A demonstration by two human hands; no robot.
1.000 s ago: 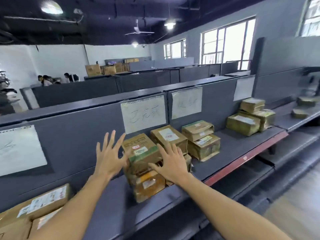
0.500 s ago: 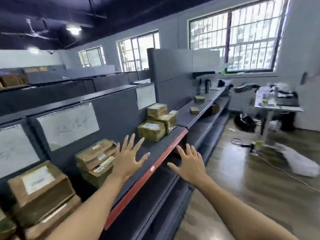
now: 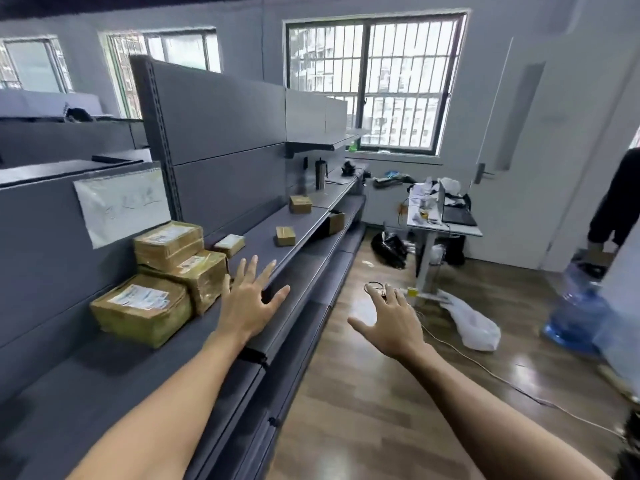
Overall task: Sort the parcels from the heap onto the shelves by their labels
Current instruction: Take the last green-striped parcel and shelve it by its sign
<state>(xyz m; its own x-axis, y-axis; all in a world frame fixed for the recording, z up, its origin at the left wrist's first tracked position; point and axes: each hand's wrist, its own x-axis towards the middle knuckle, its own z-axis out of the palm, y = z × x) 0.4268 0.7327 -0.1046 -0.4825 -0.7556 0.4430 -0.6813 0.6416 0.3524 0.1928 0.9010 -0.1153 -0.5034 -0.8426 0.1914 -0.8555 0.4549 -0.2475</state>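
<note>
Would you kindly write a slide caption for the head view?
Both hands, left and right, open and empty beside a grey shelf holding labelled parcels.

1. Parcels [image 3: 142, 308]: tan-brown cardboard w/ white labels.
2. Shelf [image 3: 104, 375]: dark grey; back panels same grey.
3. Sign [image 3: 121, 204]: white paper, faint writing.
4. Floor [image 3: 381, 410]: brown wood planks, glossy.
5. Bag [image 3: 474, 327]: white.
6. Jug [image 3: 575, 313]: blue.
7. Walls [image 3: 519, 29]: pale grey.

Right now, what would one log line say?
left hand: open, empty | right hand: open, empty | parcels: on shelf
</note>
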